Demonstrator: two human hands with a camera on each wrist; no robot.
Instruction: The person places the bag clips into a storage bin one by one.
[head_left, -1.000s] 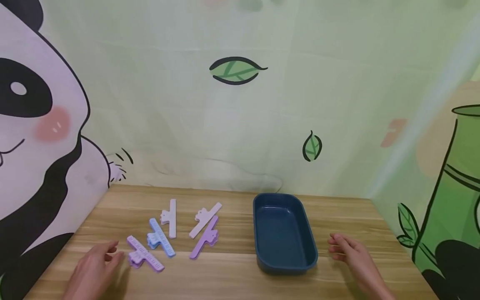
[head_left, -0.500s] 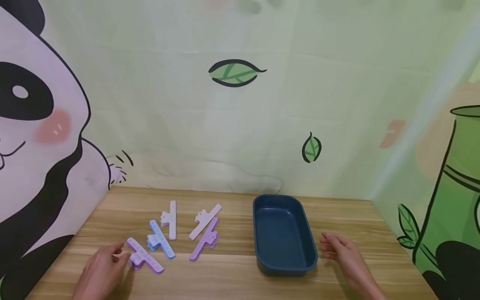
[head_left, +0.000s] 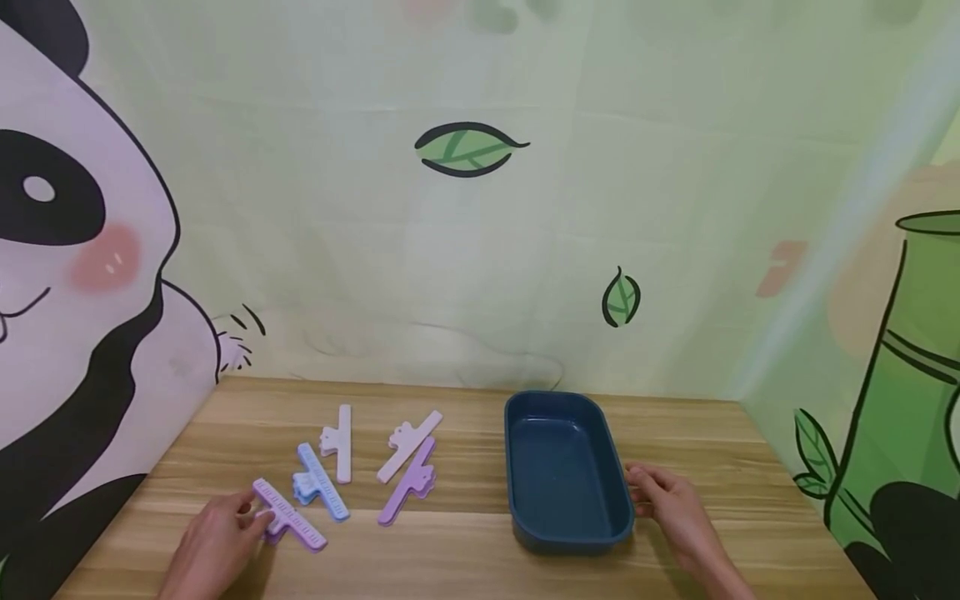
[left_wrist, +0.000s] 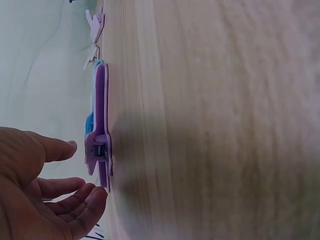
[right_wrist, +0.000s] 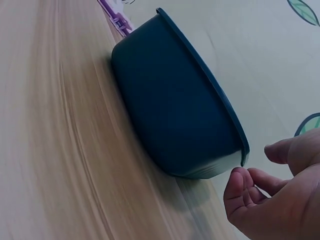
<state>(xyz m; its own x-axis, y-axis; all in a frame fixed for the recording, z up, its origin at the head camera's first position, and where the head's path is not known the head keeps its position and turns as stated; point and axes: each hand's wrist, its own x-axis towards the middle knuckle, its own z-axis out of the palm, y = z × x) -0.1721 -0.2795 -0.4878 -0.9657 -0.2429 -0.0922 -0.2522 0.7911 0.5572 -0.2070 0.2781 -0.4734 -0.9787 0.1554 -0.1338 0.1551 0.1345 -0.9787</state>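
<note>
My left hand is at the nearest purple bag clip, a long bar with a ruler-like row of marks. In the left wrist view the thumb and fingers stand apart beside the handle end of that clip, not pinching it. A blue bag clip lies just behind it. On the right, my right hand is beside the dark blue rectangular tray. In the right wrist view the thumb is spread from loosely bent fingers near the rim of the tray; whether they touch it I cannot tell.
Two pale bag clips, one upright and one slanting, lie further back. Another purple clip lies close to the slanting one. The wooden table ends at a printed cloth backdrop.
My left hand has moved right, up to the near purple clip. My right hand has moved left, up to the tray's side. The clips and tray lie as before.
</note>
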